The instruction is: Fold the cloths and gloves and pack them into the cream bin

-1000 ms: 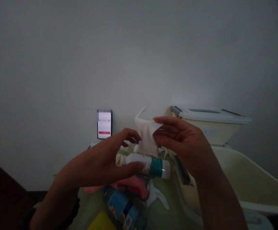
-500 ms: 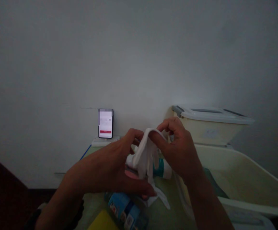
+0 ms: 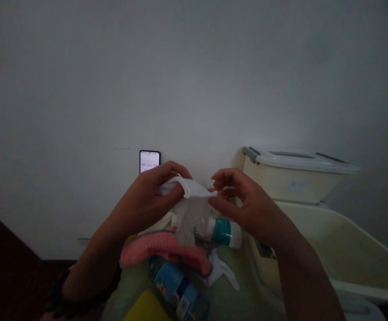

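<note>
A thin white glove hangs in the air between my hands, its limp lower part dangling over the things on the table. My left hand is closed on its cuff, with the thumb over the rolled edge. At the opposite edge, my right hand has its thumb and fingertips on a corner of the glove, the index finger raised. Below lie a pink cloth with a grey edge, a white bottle with a teal band and a second white glove.
A blue-labelled bottle and a yellow item lie at the table's front. A lit phone stands against the wall. On the right are an open cream bin and a lidded box.
My left hand has lifted and turned, now gripping the glove's cuff from the left. The glove has swung flatter between my hands, uncovering the pink cloth below.
</note>
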Action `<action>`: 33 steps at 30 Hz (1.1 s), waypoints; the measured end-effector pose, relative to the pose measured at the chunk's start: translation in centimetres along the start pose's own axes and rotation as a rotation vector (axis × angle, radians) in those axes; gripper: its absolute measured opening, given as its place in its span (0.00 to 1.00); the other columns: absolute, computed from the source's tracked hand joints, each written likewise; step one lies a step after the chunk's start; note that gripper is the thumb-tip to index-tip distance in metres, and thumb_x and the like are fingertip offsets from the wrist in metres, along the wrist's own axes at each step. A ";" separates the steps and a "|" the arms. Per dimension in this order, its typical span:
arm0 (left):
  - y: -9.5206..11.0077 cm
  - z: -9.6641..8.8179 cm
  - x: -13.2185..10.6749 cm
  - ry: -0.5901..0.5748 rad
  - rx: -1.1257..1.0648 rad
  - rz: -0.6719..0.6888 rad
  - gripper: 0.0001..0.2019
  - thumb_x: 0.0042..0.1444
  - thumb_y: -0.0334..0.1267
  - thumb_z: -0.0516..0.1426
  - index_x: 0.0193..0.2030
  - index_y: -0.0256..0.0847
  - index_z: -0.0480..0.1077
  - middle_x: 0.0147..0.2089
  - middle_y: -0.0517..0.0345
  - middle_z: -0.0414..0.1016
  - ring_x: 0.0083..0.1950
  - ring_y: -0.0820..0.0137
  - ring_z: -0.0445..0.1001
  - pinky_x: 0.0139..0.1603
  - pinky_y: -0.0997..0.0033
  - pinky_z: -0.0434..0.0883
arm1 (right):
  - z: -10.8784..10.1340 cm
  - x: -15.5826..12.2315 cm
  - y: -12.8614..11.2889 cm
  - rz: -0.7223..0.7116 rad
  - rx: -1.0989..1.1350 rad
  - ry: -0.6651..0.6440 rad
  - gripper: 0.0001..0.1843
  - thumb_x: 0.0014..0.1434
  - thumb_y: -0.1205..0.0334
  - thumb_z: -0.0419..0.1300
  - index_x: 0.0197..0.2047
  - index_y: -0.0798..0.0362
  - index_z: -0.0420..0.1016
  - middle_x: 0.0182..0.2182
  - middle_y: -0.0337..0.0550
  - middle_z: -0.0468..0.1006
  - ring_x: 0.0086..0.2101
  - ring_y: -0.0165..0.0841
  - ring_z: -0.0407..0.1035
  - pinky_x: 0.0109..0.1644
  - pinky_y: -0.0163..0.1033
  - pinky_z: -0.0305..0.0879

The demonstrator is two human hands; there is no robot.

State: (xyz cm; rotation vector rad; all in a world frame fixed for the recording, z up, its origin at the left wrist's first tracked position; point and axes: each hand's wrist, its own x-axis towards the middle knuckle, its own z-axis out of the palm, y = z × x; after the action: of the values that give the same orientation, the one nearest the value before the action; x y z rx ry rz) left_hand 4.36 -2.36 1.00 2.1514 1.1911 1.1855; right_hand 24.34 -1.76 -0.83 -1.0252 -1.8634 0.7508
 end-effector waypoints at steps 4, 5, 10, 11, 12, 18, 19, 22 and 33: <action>0.3 0.2 0.1 -0.056 -0.001 -0.065 0.07 0.53 0.39 0.55 0.36 0.38 0.68 0.26 0.63 0.72 0.23 0.77 0.64 0.21 0.81 0.61 | 0.4 -0.4 -0.7 -0.047 0.001 -0.001 0.18 0.50 0.58 0.65 0.43 0.49 0.65 0.39 0.40 0.71 0.38 0.32 0.68 0.40 0.39 0.65; 0.4 0.2 0.0 -0.070 0.007 -0.076 0.07 0.53 0.39 0.55 0.36 0.38 0.68 0.26 0.63 0.72 0.22 0.77 0.64 0.21 0.81 0.61 | 0.5 -0.4 -0.9 -0.059 0.010 -0.003 0.19 0.49 0.57 0.66 0.43 0.49 0.65 0.38 0.39 0.72 0.37 0.32 0.68 0.40 0.38 0.65; 0.4 0.2 -0.4 -0.148 0.102 -0.037 0.06 0.53 0.38 0.55 0.33 0.39 0.70 0.24 0.64 0.70 0.24 0.76 0.66 0.23 0.81 0.62 | 0.6 -0.6 -1.4 -0.135 -0.058 0.005 0.10 0.51 0.61 0.65 0.35 0.50 0.68 0.30 0.35 0.71 0.30 0.28 0.65 0.34 0.34 0.62; 0.4 0.2 -0.4 -0.161 0.103 -0.024 0.06 0.54 0.39 0.55 0.33 0.40 0.70 0.25 0.64 0.71 0.26 0.75 0.67 0.23 0.81 0.63 | 0.6 -0.6 -1.4 -0.142 -0.073 0.027 0.07 0.53 0.61 0.63 0.34 0.50 0.68 0.29 0.35 0.70 0.30 0.28 0.65 0.33 0.34 0.62; 0.3 0.2 -0.4 -0.170 0.096 -0.015 0.07 0.55 0.40 0.55 0.33 0.40 0.70 0.26 0.64 0.71 0.26 0.75 0.67 0.24 0.80 0.63 | 0.5 -0.5 -1.3 -0.142 -0.068 0.050 0.05 0.54 0.62 0.62 0.33 0.50 0.69 0.29 0.35 0.70 0.30 0.28 0.65 0.32 0.34 0.62; -0.4 0.0 -0.3 -0.111 0.014 -0.014 0.09 0.56 0.43 0.56 0.35 0.39 0.70 0.25 0.64 0.68 0.25 0.76 0.66 0.23 0.81 0.64 | 0.3 -0.4 -1.0 -0.063 0.236 0.148 0.06 0.56 0.61 0.60 0.35 0.49 0.65 0.29 0.36 0.69 0.29 0.28 0.65 0.28 0.32 0.62; -0.4 -0.1 -0.3 -0.098 -0.015 -0.007 0.09 0.56 0.42 0.56 0.35 0.39 0.70 0.25 0.64 0.68 0.25 0.77 0.67 0.24 0.81 0.65 | 0.3 -0.4 -1.0 -0.058 0.267 0.160 0.06 0.56 0.61 0.60 0.34 0.49 0.65 0.28 0.35 0.69 0.29 0.28 0.65 0.29 0.31 0.63; -0.4 -0.2 -0.3 -0.086 -0.106 -0.003 0.08 0.57 0.41 0.55 0.33 0.37 0.69 0.24 0.65 0.67 0.25 0.78 0.66 0.25 0.82 0.66 | 0.1 -0.4 -1.0 -0.038 0.282 0.171 0.07 0.56 0.59 0.60 0.32 0.50 0.66 0.27 0.35 0.68 0.29 0.27 0.65 0.30 0.31 0.63; -0.9 0.1 0.1 -0.051 -0.017 0.049 0.07 0.54 0.38 0.59 0.39 0.38 0.72 0.27 0.64 0.71 0.26 0.79 0.68 0.24 0.84 0.66 | -0.7 -0.1 0.4 -0.097 0.077 0.055 0.12 0.59 0.64 0.57 0.47 0.46 0.68 0.27 0.33 0.62 0.27 0.25 0.62 0.28 0.29 0.61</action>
State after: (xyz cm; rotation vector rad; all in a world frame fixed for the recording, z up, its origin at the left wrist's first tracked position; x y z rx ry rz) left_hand 3.99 -1.80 0.37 2.1970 1.1090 1.1504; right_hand 25.16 -1.64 -0.84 -0.8919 -1.8094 0.7238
